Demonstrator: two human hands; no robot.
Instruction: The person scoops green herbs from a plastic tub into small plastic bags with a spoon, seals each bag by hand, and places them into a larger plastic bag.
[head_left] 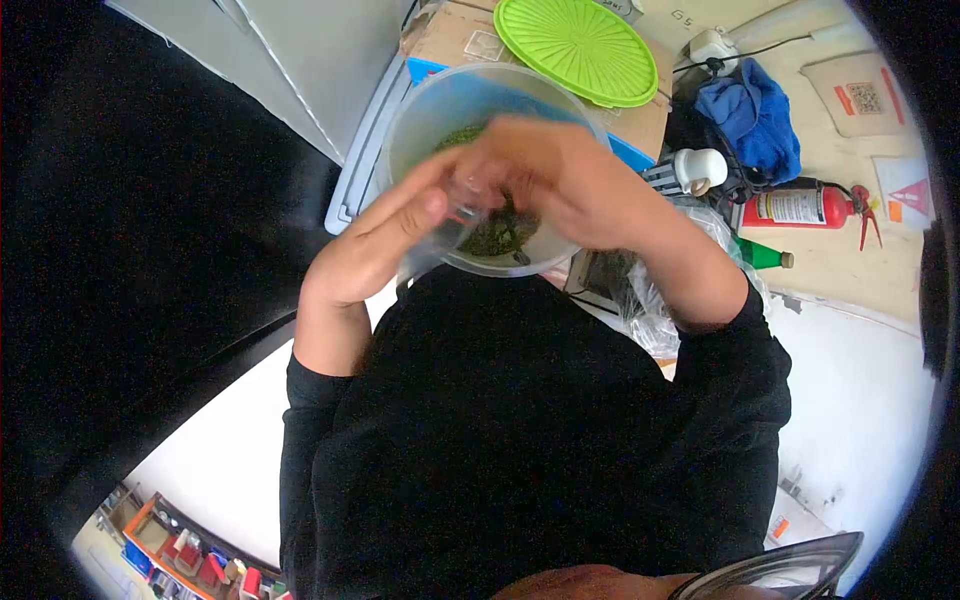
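Observation:
A translucent plastic tub (397, 130) with dried green leafy stuff (490, 238) at its bottom is just in front of my body. My left hand (365, 250) is above the tub's left side, thumb raised and fingers curled round a clear, see-through thing (452, 228) that motion blurs; its kind does not show. My right hand (575, 180) reaches over the tub from the right, bent downward near the clear thing. Its fingers are smeared by motion and partly hidden, so their grip does not show.
A bright green round lid (580, 48) lies on a cardboard box (445, 38) behind the tub. To the right are a blue cloth (755, 115), a white-and-grey cup-like item (697, 170), a red fire extinguisher (800, 208), a green bottle (765, 256) and clear plastic wrap (655, 320).

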